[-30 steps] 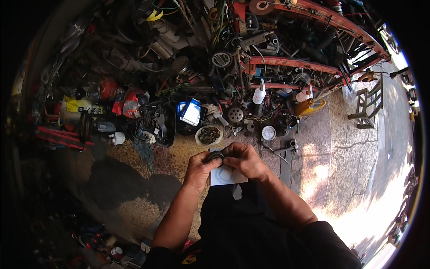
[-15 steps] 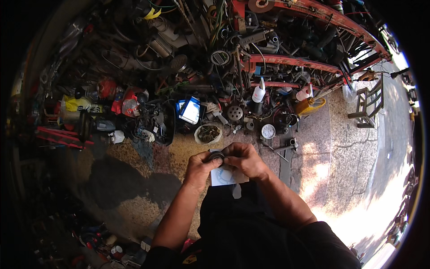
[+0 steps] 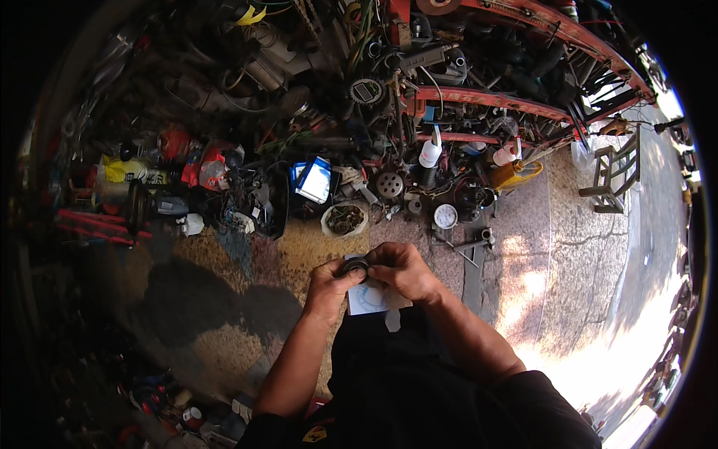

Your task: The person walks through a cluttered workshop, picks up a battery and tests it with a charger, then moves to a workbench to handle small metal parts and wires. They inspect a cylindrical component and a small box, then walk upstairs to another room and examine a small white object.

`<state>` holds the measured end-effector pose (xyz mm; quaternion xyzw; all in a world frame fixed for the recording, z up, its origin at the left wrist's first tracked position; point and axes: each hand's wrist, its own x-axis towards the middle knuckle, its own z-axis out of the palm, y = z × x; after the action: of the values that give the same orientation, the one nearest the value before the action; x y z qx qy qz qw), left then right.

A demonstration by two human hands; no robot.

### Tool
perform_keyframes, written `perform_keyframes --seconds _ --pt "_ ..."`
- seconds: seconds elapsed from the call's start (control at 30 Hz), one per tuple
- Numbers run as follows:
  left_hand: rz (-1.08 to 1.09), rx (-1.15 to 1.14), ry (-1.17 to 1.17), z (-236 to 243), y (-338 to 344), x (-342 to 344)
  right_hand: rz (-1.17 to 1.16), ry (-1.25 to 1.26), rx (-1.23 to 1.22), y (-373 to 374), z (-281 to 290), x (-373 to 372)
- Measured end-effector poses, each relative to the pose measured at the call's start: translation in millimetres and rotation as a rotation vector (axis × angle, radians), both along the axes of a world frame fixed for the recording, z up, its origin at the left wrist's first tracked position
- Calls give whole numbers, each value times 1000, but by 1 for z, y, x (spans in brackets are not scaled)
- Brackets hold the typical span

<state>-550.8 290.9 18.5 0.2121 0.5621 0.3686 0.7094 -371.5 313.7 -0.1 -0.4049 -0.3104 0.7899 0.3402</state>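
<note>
A small dark ring-shaped part (image 3: 354, 264), like a seal or bearing, is pinched between both hands in front of my body. My left hand (image 3: 327, 287) has its thumb and fingers closed on the ring's left side. From the other side, my right hand (image 3: 406, 272) grips its right edge with bent fingers. Below the ring is a white card or flat carton (image 3: 365, 301) with a blue print and a brown part at its right. Fingers partly cover it; which hand holds it I cannot tell.
Ahead on the floor stand a bag of small parts (image 3: 345, 220), a white tub (image 3: 445, 216), a hammer-like tool (image 3: 479, 241) and a blue-and-white box (image 3: 315, 182). A red rack (image 3: 490, 101) full of parts rises behind. A metal stool frame (image 3: 615, 176) stands at right.
Both hands have shifted slightly left and down with the ring. More of the card's blue print shows beneath my fingers.
</note>
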Motion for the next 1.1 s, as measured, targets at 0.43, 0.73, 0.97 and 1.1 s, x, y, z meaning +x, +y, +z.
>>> perform_keyframes --seconds 0.43,0.73,0.97,1.1 --pt "-44 -70 181 -44 -26 -18 -50 -56 -169 -10 -40 14" --pt "53 -149 471 -91 -73 -48 -176 -365 -286 -1 -122 49" --pt "29 -218 501 -108 -103 -37 -272 -450 -289 41 -180 53" --pt "66 -181 511 -114 -113 -40 -286 -540 -306 66 -193 48"
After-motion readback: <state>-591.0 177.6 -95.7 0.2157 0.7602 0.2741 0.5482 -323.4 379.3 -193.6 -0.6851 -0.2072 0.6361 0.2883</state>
